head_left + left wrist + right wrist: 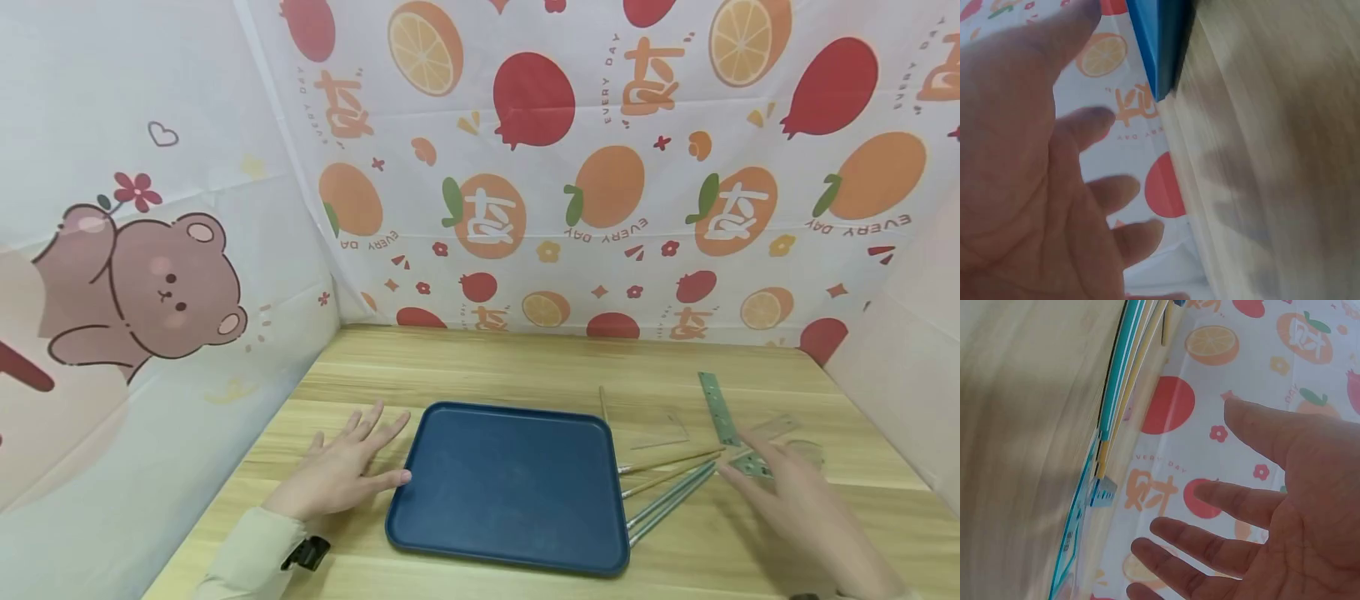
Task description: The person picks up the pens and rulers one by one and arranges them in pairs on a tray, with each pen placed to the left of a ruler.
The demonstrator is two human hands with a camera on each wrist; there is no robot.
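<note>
A dark blue rectangular tray (pixel 510 487) lies flat on the wooden table. My left hand (pixel 341 471) is at its left side, fingers spread, with the thumb at the rim; the left wrist view shows nothing in the palm. On the right, my right hand (pixel 787 500) hovers over the table, fingers extended and holding nothing. Beneath and beside it are two teal-handled brushes (pixel 671 504), two wooden-handled brushes (pixel 667 472) and a green ruler (pixel 717 408). A clear set square (pixel 660 432) lies farther back. The brushes' tips reach the tray's right edge.
Another thin wooden stick (pixel 603 404) lies behind the tray's right corner. A clear ruler (pixel 776 427) and a round transparent piece (pixel 808 452) are partly behind the right hand. Printed cloth (pixel 532 283) hangs along the table's back edge and both sides.
</note>
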